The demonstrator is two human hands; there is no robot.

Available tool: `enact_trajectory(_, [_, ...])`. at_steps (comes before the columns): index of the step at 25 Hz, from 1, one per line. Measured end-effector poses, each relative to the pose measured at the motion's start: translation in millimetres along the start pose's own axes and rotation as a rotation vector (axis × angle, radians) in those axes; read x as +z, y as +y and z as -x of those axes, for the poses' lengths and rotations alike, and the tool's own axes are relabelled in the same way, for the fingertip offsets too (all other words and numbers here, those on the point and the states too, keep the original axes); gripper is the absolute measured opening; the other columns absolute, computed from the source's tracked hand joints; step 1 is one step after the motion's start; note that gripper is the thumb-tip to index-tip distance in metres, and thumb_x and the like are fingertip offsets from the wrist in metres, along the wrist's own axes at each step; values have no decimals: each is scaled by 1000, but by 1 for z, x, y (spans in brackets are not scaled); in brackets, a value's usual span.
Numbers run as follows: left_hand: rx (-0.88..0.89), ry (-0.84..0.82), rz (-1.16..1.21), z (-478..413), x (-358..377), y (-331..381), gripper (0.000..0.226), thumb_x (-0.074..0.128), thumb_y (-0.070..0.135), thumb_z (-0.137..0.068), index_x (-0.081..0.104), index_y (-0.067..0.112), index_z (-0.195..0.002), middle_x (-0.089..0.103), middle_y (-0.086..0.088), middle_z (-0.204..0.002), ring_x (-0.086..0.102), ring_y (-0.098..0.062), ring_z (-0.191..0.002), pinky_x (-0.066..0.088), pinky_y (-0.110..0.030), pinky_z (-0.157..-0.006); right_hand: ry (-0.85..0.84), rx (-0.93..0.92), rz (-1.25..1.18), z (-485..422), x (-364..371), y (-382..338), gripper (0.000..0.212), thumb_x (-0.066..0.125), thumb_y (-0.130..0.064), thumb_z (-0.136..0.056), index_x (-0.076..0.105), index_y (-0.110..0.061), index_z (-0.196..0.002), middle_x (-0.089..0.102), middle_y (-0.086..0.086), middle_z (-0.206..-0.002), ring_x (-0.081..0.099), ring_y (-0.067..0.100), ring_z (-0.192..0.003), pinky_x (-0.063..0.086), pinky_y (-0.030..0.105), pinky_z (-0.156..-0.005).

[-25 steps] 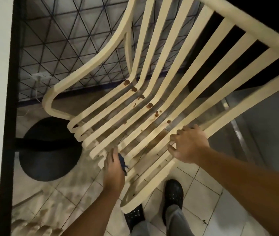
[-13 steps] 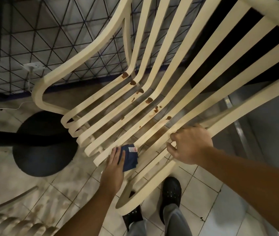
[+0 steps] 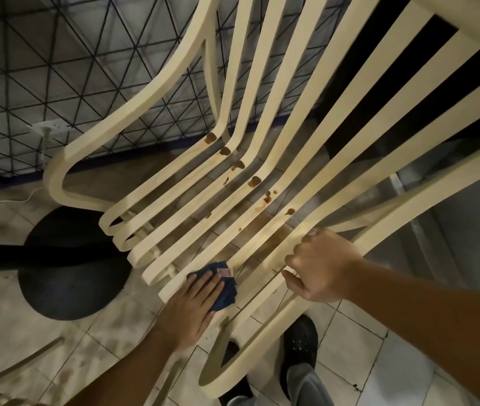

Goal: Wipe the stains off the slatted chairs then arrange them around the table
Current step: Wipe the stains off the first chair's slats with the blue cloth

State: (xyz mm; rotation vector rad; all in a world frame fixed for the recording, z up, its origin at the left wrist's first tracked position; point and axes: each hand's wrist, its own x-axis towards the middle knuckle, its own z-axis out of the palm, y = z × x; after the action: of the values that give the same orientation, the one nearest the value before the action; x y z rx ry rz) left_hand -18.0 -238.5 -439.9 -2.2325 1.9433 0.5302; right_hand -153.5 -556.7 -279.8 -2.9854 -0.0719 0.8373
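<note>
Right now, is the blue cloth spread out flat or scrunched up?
Scrunched up. The blue cloth sits in a wrinkled wad on the slatted chair, pressed under the left hand.

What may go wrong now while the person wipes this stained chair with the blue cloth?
1. The cloth under the left hand is small, and the brown stains farther up the chair are many; wiping may smear them rather than lift them.
2. The chair has open gaps, so stain may drip onto the tiled floor.
3. Only the right hand grips the chair; if it slips, the chair may shift toward the shoes.
</note>
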Motion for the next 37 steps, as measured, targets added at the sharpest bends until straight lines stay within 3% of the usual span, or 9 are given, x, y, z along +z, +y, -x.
enact_trajectory(4, [-67, -49, 121, -47, -7, 16, 68, 39, 39, -97, 23, 21, -161, 29, -3, -166, 23, -28, -154, 17, -45, -126, -24, 36, -51, -2, 2, 0, 57, 23, -61, -100, 67, -24, -101, 62, -2, -79, 58, 19, -74, 51, 37, -79])
enact_trajectory(7, [-109, -64, 208, -95, -6, 27, 82, 44, 37, -99, -1, 20, -165, -7, 1, -172, -3, -27, -158, 14, -47, -127, -17, 45, -77, -2, 4, 1, 57, 24, -61, -99, 67, -25, -108, 68, 0, -90, 61, 20, -79, 50, 35, -79])
enact_trajectory(9, [-148, -62, 233, -121, -8, 34, 81, 41, 37, -102, -7, 20, -164, -15, 3, -171, -7, -25, -158, 19, -49, -126, -12, 41, -86, -2, 4, 1, 56, 25, -61, -98, 67, -25, -110, 70, 1, -92, 62, 20, -79, 46, 32, -75])
enact_trajectory(14, [-113, 83, 397, -127, -19, 28, 57, 30, 43, -110, 21, 26, -163, 14, 9, -170, 12, -17, -157, 27, -39, -124, -9, 42, -127, -2, 0, 2, 53, 29, -58, -98, 68, -23, -106, 68, 0, -87, 62, 18, -78, 44, 32, -73])
enact_trajectory(21, [-4, 115, 135, -65, 3, -8, 59, 35, 38, -101, 31, 21, -158, 23, -4, -167, 42, -24, -145, 50, -36, -103, 2, 44, -201, 0, -3, 2, 47, 35, -56, -99, 66, -24, -113, 69, 0, -95, 64, 19, -85, 48, 30, -78])
enact_trajectory(26, [-48, -10, 116, -86, 1, 6, 98, 82, 33, -77, 33, 17, -160, 23, -5, -168, 32, -32, -151, 31, -47, -115, -6, 45, -230, 1, -7, 3, 45, 37, -54, -100, 68, -22, -103, 66, -1, -84, 61, 16, -76, 47, 28, -75])
enact_trajectory(30, [-80, -10, 294, -129, -4, 18, 104, 77, 32, -83, 13, 23, -165, 2, 4, -172, 26, -32, -153, 39, -48, -115, 2, 45, -216, 1, -10, 3, 44, 37, -53, -99, 68, -21, -97, 62, -1, -76, 57, 15, -69, 44, 29, -70])
enact_trajectory(34, [-24, -99, 224, -199, -4, 24, 100, 56, 24, -99, -28, 27, -152, -30, 6, -162, 14, -39, -155, 31, -53, -121, 16, 55, -218, 0, -10, 2, 45, 36, -53, -99, 67, -20, -102, 62, 0, -79, 57, 18, -71, 43, 30, -71])
enact_trajectory(37, [-18, -95, 221, -210, 1, 23, 101, 53, 19, -99, -33, 29, -151, -27, 4, -165, 17, -39, -154, 33, -53, -120, 17, 62, -217, 0, -10, 1, 47, 35, -54, -99, 67, -21, -104, 64, 1, -80, 60, 19, -73, 51, 32, -76])
